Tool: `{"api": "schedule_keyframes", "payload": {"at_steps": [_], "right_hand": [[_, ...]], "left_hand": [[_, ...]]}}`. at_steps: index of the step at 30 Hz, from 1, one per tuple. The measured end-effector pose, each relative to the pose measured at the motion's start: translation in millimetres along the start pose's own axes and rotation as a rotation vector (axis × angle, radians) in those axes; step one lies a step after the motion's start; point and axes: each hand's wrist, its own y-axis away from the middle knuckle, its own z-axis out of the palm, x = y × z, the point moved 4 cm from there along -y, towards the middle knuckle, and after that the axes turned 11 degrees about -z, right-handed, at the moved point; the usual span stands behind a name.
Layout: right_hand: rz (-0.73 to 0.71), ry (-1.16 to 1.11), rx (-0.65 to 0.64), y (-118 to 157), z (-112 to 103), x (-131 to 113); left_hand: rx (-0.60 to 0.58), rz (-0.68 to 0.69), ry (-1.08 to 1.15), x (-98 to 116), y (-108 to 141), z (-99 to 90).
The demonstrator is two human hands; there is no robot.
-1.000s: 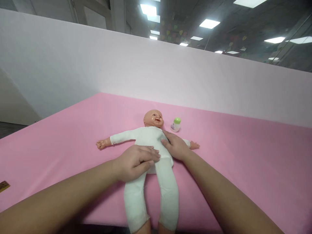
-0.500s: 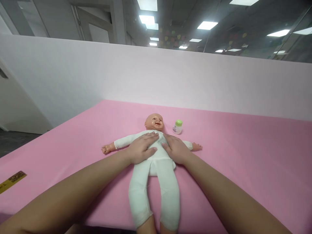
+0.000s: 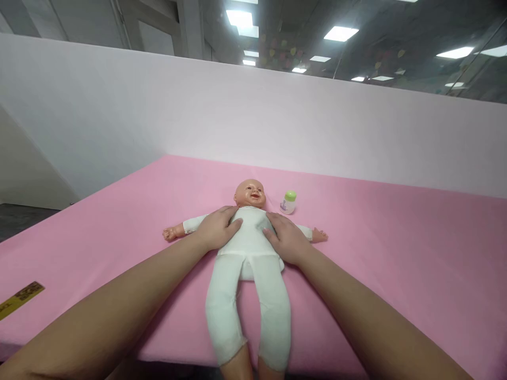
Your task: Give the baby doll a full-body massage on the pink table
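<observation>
A baby doll (image 3: pixel 249 248) in a white suit lies face up on the pink table (image 3: pixel 396 253), head away from me, arms spread, feet hanging over the near edge. My left hand (image 3: pixel 217 228) rests flat on the doll's chest and shoulder on the left side. On the other side of the torso lies my right hand (image 3: pixel 285 240), palm down, partly covering the doll's upper arm. Neither hand grips anything. A small white bottle with a green cap (image 3: pixel 288 202) stands upright just right of the doll's head.
A white partition wall (image 3: pixel 277 126) runs along the far and left sides of the table. A yellow ruler (image 3: pixel 19 300) lies at the table's near left edge. Pink surface stretches wide to the right of the doll.
My left hand slid from the doll's hip up across the belly to the chest and left shoulder. My right hand stayed on the doll's other side.
</observation>
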Motion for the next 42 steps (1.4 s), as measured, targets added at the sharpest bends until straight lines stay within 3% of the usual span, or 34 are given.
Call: {"api": "schedule_keyframes", "payload": {"at_steps": [4, 9, 12, 15, 20, 26, 32, 36, 39, 42], "right_hand": [[-0.036, -0.027, 0.114, 7.0, -12.9, -15.4], [-0.557, -0.35, 0.189, 21.3, -40.2, -91.2], [-0.687, -0.56, 0.126, 27.8, -42.6, -124.6], [-0.719, -0.651, 0.026, 28.9, -34.2, -134.5], [-0.594, -0.57, -0.045, 21.5, -20.8, -112.8], [-0.311, -0.219, -0.161, 4.2, -6.6, -58.6], [-0.035, -0.099, -0.118, -6.4, 0.1, -5.9], [0.029, -0.081, -0.034, -5.4, -7.8, -0.9], [0.04, -0.151, -0.016, -4.5, -13.8, -6.2], [0.059, -0.196, 0.007, -4.2, -16.8, -9.6]], "left_hand": [[-0.02, -0.001, -0.082, 0.0, -1.2, 0.9], [-0.017, 0.003, -0.109, 1.5, 0.7, 0.3], [-0.012, 0.003, -0.111, 4.4, 3.0, -1.3], [-0.018, 0.007, -0.1, 7.4, 4.8, -2.2], [-0.018, 0.001, -0.1, 7.8, 4.4, -1.7], [-0.016, -0.002, -0.103, 6.4, 3.8, -0.4], [-0.022, 0.016, -0.085, 11.1, 4.7, 0.3], [0.002, 0.019, -0.093, 9.5, 2.6, -5.1], [0.12, -0.061, -0.086, 2.1, 3.7, -22.6], [0.11, -0.077, 0.136, 7.6, 12.8, -38.7]]}}
